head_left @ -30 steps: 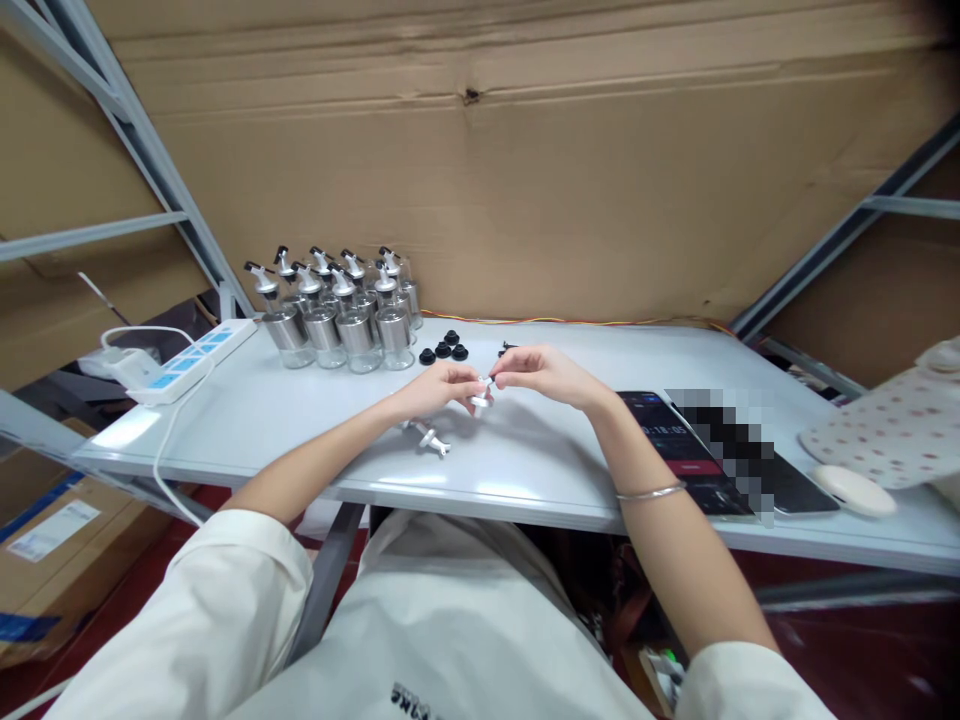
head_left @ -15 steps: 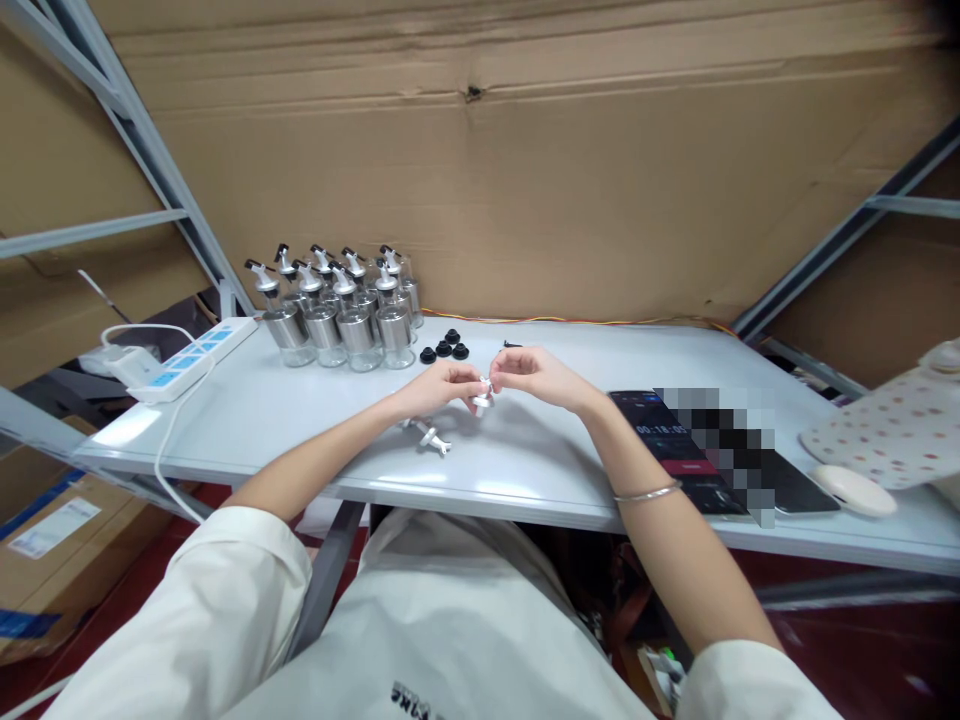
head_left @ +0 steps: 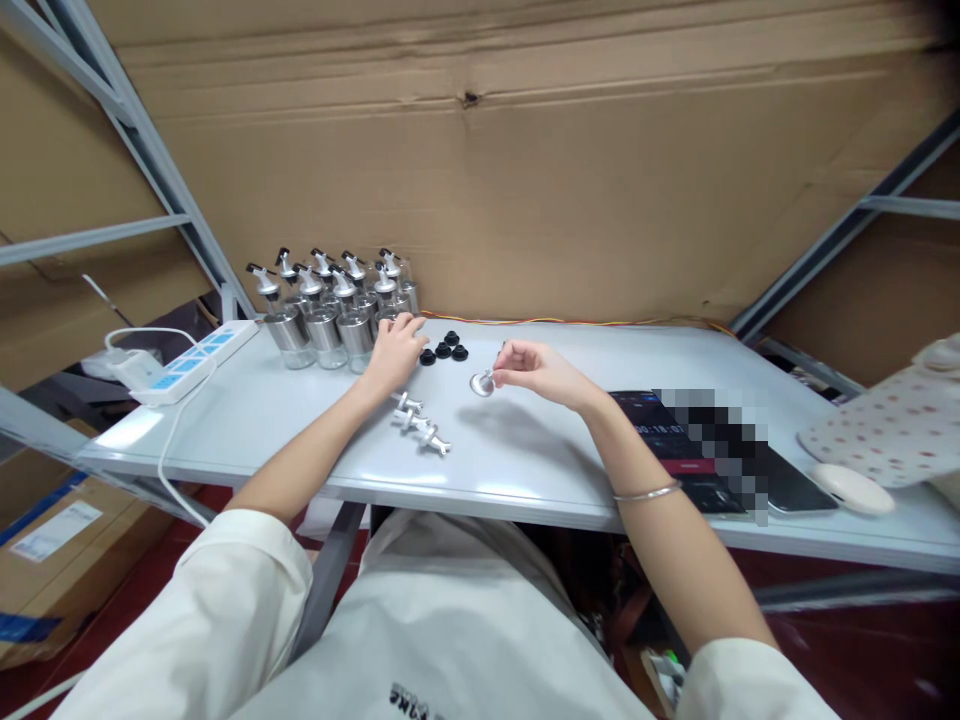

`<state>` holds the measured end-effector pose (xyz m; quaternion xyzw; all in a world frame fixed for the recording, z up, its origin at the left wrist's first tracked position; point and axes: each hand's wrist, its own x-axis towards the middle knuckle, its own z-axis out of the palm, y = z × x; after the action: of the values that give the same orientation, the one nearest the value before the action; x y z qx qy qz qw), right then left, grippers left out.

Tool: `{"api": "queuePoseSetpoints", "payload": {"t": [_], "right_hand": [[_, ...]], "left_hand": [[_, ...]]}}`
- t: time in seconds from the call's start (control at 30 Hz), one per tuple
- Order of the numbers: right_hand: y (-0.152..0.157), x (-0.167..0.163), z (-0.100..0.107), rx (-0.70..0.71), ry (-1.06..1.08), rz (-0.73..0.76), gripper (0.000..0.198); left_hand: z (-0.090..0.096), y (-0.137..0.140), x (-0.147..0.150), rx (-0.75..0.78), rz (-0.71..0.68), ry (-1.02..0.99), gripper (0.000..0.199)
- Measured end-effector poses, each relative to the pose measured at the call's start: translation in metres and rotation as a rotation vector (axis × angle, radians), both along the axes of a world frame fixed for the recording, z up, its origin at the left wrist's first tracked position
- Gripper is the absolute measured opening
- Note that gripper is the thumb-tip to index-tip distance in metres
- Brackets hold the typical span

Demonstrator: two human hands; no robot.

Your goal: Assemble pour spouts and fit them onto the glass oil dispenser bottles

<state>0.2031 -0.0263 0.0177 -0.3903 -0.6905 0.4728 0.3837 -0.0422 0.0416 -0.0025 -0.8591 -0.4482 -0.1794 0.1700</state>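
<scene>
My right hand [head_left: 529, 368] pinches a silver pourer spout [head_left: 482, 383] above the table, its round underside turned toward me. My left hand [head_left: 399, 350] reaches over the table beside the black rubber stoppers [head_left: 444, 349], fingers apart and nothing visible in them. The fingertips come closest to the leftmost stopper. Several loose silver pourer spouts [head_left: 420, 425] lie in a row on the table, nearer to me than the left hand. Behind that hand stands a group of glass oil bottles [head_left: 322, 325] with steel sleeves and black-tipped pourers; the hand hides part of the front right one.
At the left edge of the table [head_left: 540, 470] lies a white power strip [head_left: 199, 362] with a cable. To the right are a phone [head_left: 675, 450] showing a timer, a round cream object [head_left: 855, 488] and a dotted cloth item [head_left: 885, 430]. Cardboard [head_left: 570, 200] walls off the back.
My left hand has let go of the pourer spout and moved left and away from me to the stoppers. The spout stays in my right hand, now tilted.
</scene>
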Motion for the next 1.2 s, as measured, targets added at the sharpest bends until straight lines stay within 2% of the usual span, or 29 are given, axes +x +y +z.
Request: {"api": "queuePoseSetpoints", "payload": {"t": [0.23, 0.53, 0.97, 1.1, 1.2], "right_hand": [[0.0, 0.0, 0.0, 0.006, -0.017, 0.007, 0.027], [0.0, 0.0, 0.001, 0.005, -0.006, 0.014, 0.024], [0.002, 0.002, 0.0, 0.0, 0.01, 0.056, 0.017], [0.0, 0.004, 0.003, 0.026, -0.04, 0.049, 0.02], [0.0, 0.005, 0.005, 0.029, -0.017, 0.022, 0.017]], "left_hand": [[-0.007, 0.0, 0.005, -0.048, -0.051, 0.115, 0.024], [-0.019, 0.007, 0.006, -0.301, -0.032, -0.007, 0.043], [-0.011, 0.001, 0.009, -0.286, -0.01, -0.129, 0.02], [-0.001, -0.011, 0.019, -0.397, -0.044, -0.341, 0.013], [0.005, -0.02, 0.027, -0.674, -0.133, -0.672, 0.013]]}}
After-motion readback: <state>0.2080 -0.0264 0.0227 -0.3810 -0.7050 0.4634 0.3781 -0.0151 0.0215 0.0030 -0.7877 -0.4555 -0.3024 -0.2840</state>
